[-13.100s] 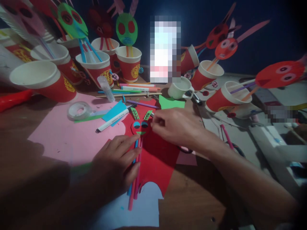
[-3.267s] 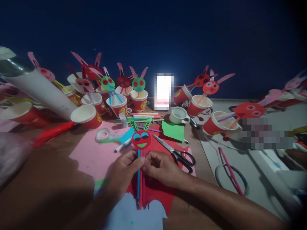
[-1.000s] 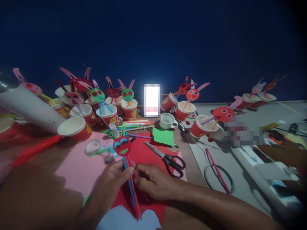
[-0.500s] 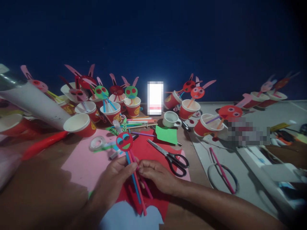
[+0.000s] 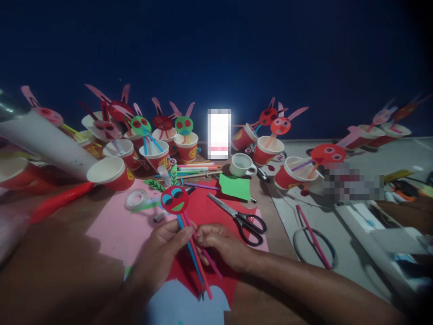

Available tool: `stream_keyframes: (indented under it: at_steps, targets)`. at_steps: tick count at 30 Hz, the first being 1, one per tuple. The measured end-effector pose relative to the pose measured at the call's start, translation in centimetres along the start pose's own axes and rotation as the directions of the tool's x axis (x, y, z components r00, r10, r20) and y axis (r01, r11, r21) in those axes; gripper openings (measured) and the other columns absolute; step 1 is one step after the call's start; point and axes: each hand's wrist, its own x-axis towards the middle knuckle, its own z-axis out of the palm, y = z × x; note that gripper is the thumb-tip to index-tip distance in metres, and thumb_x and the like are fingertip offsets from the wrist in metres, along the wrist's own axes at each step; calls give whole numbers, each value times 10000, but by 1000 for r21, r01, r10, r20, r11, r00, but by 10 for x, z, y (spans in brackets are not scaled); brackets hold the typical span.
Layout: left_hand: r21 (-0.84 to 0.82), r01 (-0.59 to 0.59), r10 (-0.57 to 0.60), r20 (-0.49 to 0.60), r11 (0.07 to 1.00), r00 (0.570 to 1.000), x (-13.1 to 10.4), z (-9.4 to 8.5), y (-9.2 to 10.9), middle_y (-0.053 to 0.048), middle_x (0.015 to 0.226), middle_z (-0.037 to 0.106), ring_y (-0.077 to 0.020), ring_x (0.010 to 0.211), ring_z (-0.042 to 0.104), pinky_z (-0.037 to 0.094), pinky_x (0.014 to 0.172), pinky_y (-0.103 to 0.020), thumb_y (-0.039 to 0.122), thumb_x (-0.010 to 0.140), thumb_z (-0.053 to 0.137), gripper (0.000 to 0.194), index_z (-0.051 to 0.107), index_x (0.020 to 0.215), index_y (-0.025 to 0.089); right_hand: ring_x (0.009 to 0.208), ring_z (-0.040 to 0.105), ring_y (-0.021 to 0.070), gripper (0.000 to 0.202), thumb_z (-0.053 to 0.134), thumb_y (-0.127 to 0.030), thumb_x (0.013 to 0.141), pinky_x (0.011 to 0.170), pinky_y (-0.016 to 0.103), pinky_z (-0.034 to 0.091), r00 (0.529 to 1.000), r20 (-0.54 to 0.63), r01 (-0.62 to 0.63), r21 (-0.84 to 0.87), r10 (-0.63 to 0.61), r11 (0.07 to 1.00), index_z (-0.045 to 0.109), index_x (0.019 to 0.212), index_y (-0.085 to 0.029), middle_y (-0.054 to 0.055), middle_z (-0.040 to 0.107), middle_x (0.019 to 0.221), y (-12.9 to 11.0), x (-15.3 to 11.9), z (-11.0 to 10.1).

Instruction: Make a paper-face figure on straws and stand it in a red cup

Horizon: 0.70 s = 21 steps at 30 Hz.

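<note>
My left hand point(image 5: 158, 250) is closed round the straws of a paper-face puppet, thumb on top. Its round red face point(image 5: 174, 200) has blue-lidded eyes, a green mouth and two green leaf-shaped ears. A blue straw point(image 5: 192, 257) and a pinkish-red straw point(image 5: 203, 273) run down from it, side by side. Fingers of my right hand point(image 5: 225, 246) pinch a magenta straw point(image 5: 214, 265) that slants across just right of the others; part of it is hidden by the fingers. Underneath lies red paper point(image 5: 226, 289), with black-handled scissors point(image 5: 238, 219) beside my right hand.
Red paper cups point(image 5: 113, 174) with similar puppets stand along the back on both sides. A white mug point(image 5: 241, 165), green paper point(image 5: 234, 186), markers point(image 5: 199, 169) and a tape roll point(image 5: 135, 198) lie beyond my hands. Pale blue paper point(image 5: 186, 307) is nearest me. A bright phone-like screen point(image 5: 219, 133) stands behind.
The magenta straw's lower end has swung right, away from the other straws. The puppet's face has shifted slightly left. Both hands keep their grip, and the camera view has moved a little.
</note>
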Motion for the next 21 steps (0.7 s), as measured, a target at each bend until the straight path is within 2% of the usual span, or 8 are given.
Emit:
stream_keyframes:
  at_steps: [7,12,17,21]
  targets:
    - [13,7,-7,4,1000,1000,0,-2,-2,-47,700,711,-190,515,657,543,552,-312,351,747,690,231,674,862,152,376,427,62,88,521,-214,641,411,188,329,996,13,-85,71,85,994,530,584,-148,-50,496,447,-3,1,1]
    - [198,-42,51,-38,979,998,-2,-3,-2,-44,694,711,-200,621,669,536,639,-300,352,740,686,213,704,814,153,329,351,49,74,489,-175,596,323,162,240,977,41,-210,91,207,973,503,527,-152,-58,437,403,-7,2,-2]
    - [412,-94,100,7,906,995,-5,-5,3,-32,666,691,-184,652,636,501,611,-238,335,741,676,185,716,745,154,289,342,50,75,493,-164,578,280,150,238,942,21,-334,34,334,942,523,513,-143,-52,444,364,-12,1,-5]
    - [391,-67,57,37,918,998,-4,-6,5,-43,670,703,-204,656,649,516,653,-279,334,747,675,182,716,776,159,297,399,58,98,492,-186,594,287,141,290,938,4,-346,-9,346,938,543,528,-134,-35,483,364,-20,-1,-3]
